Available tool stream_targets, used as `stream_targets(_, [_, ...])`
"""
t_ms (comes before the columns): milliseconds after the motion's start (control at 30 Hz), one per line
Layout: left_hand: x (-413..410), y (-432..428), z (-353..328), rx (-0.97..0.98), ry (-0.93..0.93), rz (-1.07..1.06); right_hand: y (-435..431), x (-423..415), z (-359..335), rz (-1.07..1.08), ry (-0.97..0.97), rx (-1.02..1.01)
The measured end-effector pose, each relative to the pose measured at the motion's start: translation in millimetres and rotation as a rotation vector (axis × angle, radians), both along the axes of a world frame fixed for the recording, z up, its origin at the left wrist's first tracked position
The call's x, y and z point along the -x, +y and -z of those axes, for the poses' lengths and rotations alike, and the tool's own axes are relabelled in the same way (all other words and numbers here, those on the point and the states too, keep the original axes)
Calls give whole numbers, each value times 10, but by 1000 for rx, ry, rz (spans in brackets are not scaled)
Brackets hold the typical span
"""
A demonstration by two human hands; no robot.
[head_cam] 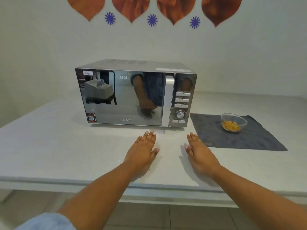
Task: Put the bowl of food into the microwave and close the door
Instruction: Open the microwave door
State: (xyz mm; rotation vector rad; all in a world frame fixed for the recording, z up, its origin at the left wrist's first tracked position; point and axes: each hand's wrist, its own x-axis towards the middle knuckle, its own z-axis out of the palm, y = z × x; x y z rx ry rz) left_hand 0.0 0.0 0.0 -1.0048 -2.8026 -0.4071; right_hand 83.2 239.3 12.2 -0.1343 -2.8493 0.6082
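A silver microwave [126, 97] with a mirrored door stands on the white counter, its door shut and its vertical handle [168, 100] at the door's right side. To its right a clear glass bowl [233, 122] with yellow-orange food rests on a dark grey cloth [249, 138]. My left hand [142, 151] lies flat on the counter in front of the microwave, fingers extended, holding nothing. My right hand [200, 153] lies flat beside it, just left of the cloth's near corner, also holding nothing.
The control panel [181, 103] with buttons and a round knob is on the microwave's right side. The white counter [58, 146] ends in a front edge under my forearms. A wall with orange and blue decorations rises behind.
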Motion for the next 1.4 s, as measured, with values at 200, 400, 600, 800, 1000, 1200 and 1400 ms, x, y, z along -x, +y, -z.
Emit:
stream_targets(200, [-41, -69, 111, 51, -172, 3, -135, -63, 255, -8, -182, -56])
stream_targets(400, [-13, -42, 109, 78, -124, -4, -149, -34, 295, 12, -161, -172])
stream_targets(600, [23, -25, 195, -15, -130, -24, -152, -15, 279, 28, -200, -127])
stream_targets(800, [276, 300, -224, -342, -64, -176, -54, 187, -152, 16, -45, -100])
stream_targets(1000, [597, 891, -1093, -734, -8, -194, 102, 774, -1249, -53, 407, -234])
stream_targets(1200, [817, 1311, -1399, -1008, -49, -245, 310, 1293, -1867, -91, 459, -320])
stream_targets(1400, [1036, 1486, -1386, -1130, -107, -367, 373, 1368, -1737, -116, 426, -467])
